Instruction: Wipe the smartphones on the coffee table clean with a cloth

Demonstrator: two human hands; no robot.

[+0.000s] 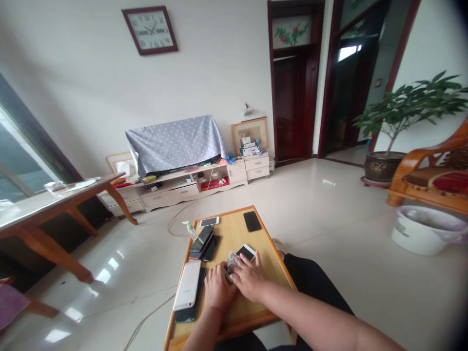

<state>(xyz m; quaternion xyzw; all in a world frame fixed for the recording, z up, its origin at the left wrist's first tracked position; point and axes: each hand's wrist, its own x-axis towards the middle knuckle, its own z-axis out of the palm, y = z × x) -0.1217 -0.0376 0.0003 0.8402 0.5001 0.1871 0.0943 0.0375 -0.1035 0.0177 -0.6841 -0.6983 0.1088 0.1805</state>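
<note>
Right hand (249, 279): fingers spread loosely over a crumpled pale cloth (231, 261), grip unclear
Left hand (219, 288): fingers curled against the cloth, hold unclear
Slim white smartphone (245, 252): just beyond the right hand, long axis slanting

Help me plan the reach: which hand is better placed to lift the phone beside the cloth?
Probably the right hand: its fingers lie at the edge of the white phone, while the left hand sits farther off, beyond the crumpled cloth.

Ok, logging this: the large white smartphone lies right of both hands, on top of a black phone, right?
No: the large white smartphone lies left of the left hand and right hand, on top of the black phone, in the head view.
</note>
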